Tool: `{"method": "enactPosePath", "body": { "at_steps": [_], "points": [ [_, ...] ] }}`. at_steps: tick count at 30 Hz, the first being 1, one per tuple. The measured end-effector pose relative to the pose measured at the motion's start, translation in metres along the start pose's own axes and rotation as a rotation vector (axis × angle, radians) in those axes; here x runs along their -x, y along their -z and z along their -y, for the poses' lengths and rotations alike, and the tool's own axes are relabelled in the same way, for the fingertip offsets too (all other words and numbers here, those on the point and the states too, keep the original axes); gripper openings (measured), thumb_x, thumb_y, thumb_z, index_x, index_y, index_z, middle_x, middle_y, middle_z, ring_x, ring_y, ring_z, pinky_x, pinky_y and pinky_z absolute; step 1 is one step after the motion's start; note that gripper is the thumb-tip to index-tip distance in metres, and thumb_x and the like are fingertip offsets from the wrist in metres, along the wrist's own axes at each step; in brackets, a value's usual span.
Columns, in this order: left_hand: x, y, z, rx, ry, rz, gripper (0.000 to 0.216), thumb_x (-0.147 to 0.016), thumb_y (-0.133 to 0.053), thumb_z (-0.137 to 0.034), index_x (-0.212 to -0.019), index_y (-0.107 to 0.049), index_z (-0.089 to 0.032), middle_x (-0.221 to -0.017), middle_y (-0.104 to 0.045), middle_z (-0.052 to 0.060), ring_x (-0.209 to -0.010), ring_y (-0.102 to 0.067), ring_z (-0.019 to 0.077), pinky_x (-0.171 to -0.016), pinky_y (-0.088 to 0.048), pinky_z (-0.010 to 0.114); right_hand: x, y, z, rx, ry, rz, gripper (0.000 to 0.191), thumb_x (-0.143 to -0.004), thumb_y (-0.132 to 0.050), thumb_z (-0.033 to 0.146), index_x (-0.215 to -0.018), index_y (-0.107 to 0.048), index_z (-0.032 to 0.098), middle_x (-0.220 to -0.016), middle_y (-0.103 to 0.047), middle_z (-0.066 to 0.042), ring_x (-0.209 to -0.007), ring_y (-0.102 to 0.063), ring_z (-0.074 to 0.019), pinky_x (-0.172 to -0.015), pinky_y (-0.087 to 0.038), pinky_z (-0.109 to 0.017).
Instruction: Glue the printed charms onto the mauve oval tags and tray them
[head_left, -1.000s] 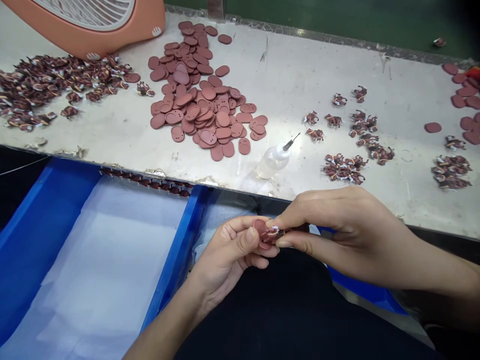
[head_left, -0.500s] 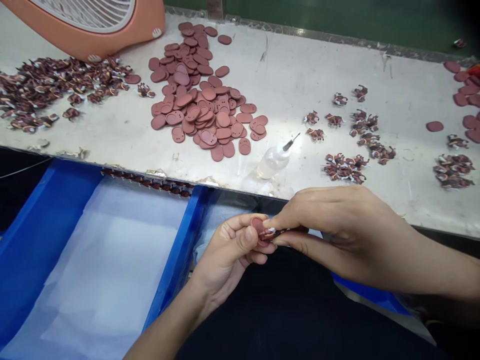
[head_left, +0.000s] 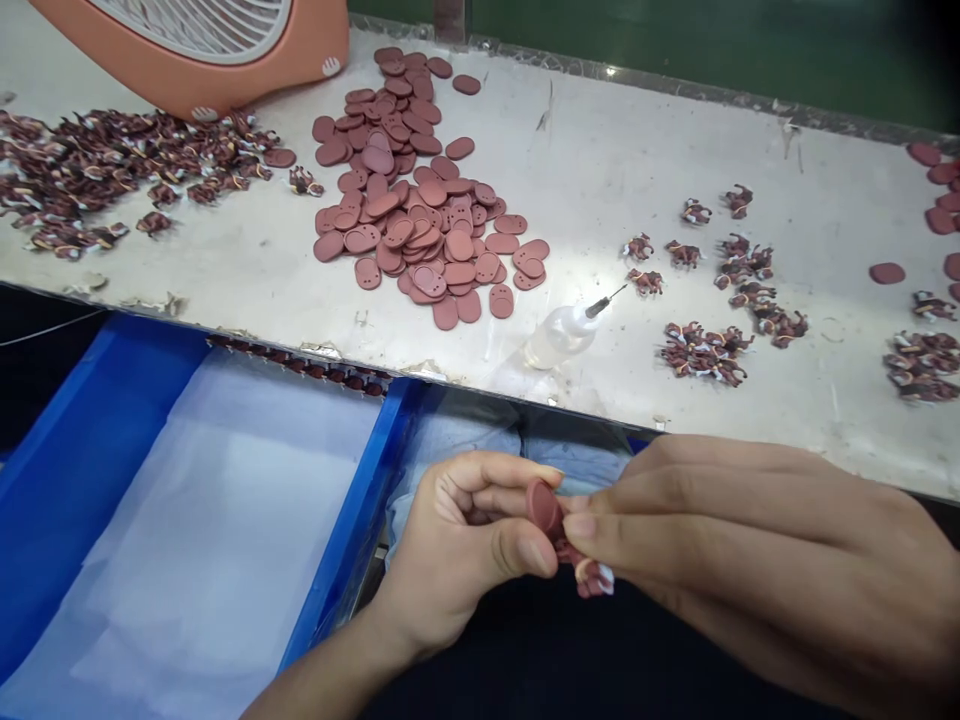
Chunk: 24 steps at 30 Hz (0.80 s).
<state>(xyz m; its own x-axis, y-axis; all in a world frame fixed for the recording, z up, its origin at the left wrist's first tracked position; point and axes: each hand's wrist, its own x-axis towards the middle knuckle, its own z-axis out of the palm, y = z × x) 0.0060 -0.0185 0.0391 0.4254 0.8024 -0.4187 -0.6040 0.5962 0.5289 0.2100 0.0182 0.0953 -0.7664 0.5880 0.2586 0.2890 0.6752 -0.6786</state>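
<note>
Between the thumb and fingers of my left hand [head_left: 472,545] is a reddish-brown oval base [head_left: 541,506], tilted with its flat face towards me. A small brown animal figurine [head_left: 592,577] with a white tip and a yellowish band hangs at the base, head end down. My right hand [head_left: 757,550] pinches the base and figurine from the right, thumb and fingertips pressed close. The fingers cover where figurine and base meet, so I cannot tell how they join. Both hands are in front of the table edge, above my dark clothing.
On the table lie a heap of oval bases [head_left: 431,235], a pile of figurines [head_left: 112,165] and smaller figurine groups [head_left: 705,352]. A needle-tipped bottle [head_left: 559,338] stands near the edge. An orange fan [head_left: 315,50] is at back left. Below, a blue bin [head_left: 67,480] holds white sheets [head_left: 240,500].
Both hands have moved slightly down. The figurine has swung from lying sideways to pointing downward, and the base has turned with it. My right hand has come round lower.
</note>
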Motion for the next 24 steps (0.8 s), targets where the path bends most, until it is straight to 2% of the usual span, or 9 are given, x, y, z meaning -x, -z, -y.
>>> {"method": "enactPosePath", "body": {
  "at_steps": [3, 11, 16, 24],
  "points": [
    [0.001, 0.000, 0.000, 0.002, 0.004, 0.027, 0.027, -0.065, -0.091, -0.036, -0.089, -0.082, -0.029, -0.058, -0.072, -0.005, -0.048, -0.060, 0.0058, -0.059, -0.054, 0.019, 0.001, -0.001, 0.000, -0.018, 0.007, 0.001, 0.041, -0.084, -0.070, 0.003, -0.123, -0.064, 0.013, -0.105, -0.074, -0.004, -0.092, -0.069, -0.0131, -0.084, -0.058, -0.017],
    [-0.003, 0.002, 0.000, 0.030, -0.001, -0.073, 0.029, -0.063, -0.093, -0.036, -0.086, -0.081, -0.024, -0.059, -0.072, -0.004, -0.051, -0.062, 0.0053, -0.055, -0.048, 0.014, -0.010, -0.004, -0.005, -0.038, -0.063, -0.028, 0.021, -0.095, -0.060, 0.010, -0.114, -0.066, 0.016, -0.093, -0.073, -0.004, -0.077, -0.067, -0.0125, -0.069, -0.057, -0.023],
    [-0.008, 0.004, 0.002, 0.053, -0.003, -0.154, 0.030, -0.065, -0.092, -0.038, -0.085, -0.080, -0.019, -0.065, -0.073, -0.001, -0.056, -0.064, 0.0069, -0.056, -0.050, 0.014, -0.018, -0.007, -0.017, -0.128, -0.088, -0.006, 0.018, -0.095, -0.062, 0.009, -0.109, -0.066, 0.018, -0.093, -0.074, -0.001, -0.085, -0.069, -0.0095, -0.078, -0.056, -0.020],
    [-0.007, 0.006, 0.003, 0.057, 0.011, -0.220, 0.034, -0.064, -0.092, -0.038, -0.086, -0.079, -0.016, -0.064, -0.071, 0.000, -0.056, -0.065, 0.0081, -0.056, -0.050, 0.015, -0.025, -0.012, -0.021, -0.113, -0.074, -0.017, 0.014, -0.094, -0.064, 0.011, -0.104, -0.066, 0.020, -0.088, -0.075, 0.001, -0.080, -0.070, -0.0109, -0.075, -0.057, -0.022]
  ]
}}
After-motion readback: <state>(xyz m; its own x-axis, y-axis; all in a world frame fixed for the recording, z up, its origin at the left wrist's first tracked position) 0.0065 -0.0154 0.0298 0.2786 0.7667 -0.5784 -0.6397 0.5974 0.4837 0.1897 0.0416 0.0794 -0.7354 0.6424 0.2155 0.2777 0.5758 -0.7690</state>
